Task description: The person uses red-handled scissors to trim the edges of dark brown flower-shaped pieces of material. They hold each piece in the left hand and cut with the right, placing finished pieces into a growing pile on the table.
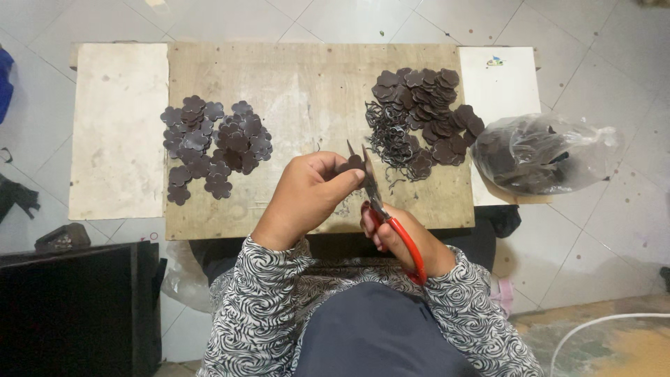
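Note:
My left hand pinches a small dark brown flower-shaped piece at its fingertips. My right hand grips red-handled scissors, whose blades point up and meet the piece. On the wooden board, a pile of dark flower-shaped pieces lies to the left. Another pile of the same pieces lies to the right, with thin curly dark trimmings beside it.
A clear plastic bag of dark pieces rests at the board's right end. White panels flank the board on a tiled floor. A black box stands at lower left; a white cable curves at lower right.

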The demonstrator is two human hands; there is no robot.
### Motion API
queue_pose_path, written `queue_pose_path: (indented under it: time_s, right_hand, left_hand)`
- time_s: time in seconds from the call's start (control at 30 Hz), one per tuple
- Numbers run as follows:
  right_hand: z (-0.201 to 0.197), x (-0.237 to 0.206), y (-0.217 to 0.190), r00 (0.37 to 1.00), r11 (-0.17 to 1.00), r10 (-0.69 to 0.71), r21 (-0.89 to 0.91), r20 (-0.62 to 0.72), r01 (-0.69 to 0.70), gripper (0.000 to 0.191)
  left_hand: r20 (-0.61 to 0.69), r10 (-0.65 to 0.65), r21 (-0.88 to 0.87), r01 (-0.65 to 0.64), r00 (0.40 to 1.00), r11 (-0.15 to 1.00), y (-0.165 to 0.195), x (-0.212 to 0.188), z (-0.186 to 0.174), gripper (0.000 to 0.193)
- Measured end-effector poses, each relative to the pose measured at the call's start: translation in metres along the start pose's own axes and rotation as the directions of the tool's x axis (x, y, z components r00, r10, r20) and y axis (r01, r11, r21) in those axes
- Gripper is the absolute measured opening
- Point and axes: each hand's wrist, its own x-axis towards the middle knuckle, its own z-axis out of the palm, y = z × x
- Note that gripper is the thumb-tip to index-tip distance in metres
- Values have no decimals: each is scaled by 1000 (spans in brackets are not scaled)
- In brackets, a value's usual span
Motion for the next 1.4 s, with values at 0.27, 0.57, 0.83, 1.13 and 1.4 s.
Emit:
queue_pose_path:
  time_s: [0.27,0.57,0.83,1.13,1.4]
  right_hand:
    - [2,-2,-3,1000,1000,-21,19,-2,21,72]
    - [3,0,0,1000,1000,-6,30,-14,7,72]
    - [5,2,6,998,998,-67,10,-4,67,70]
    - [4,0,9,999,998,-39,54,-19,40,72]
    - [3,1,10,999,998,-46,45,1,46,76]
  left_hand:
    - [9,9,-15,-8,1000,1000,-1,0,-2,19]
    - [20,21,-75,-20,1000,997,-3,1,-1,19]
    - [8,6,96,-7,1000,995,-2,1,0,19]
    - [4,0,39,0,1000,999,-7,2,1,19]
    - [9,123,-228,-118,992,967,-15,5,8,9]
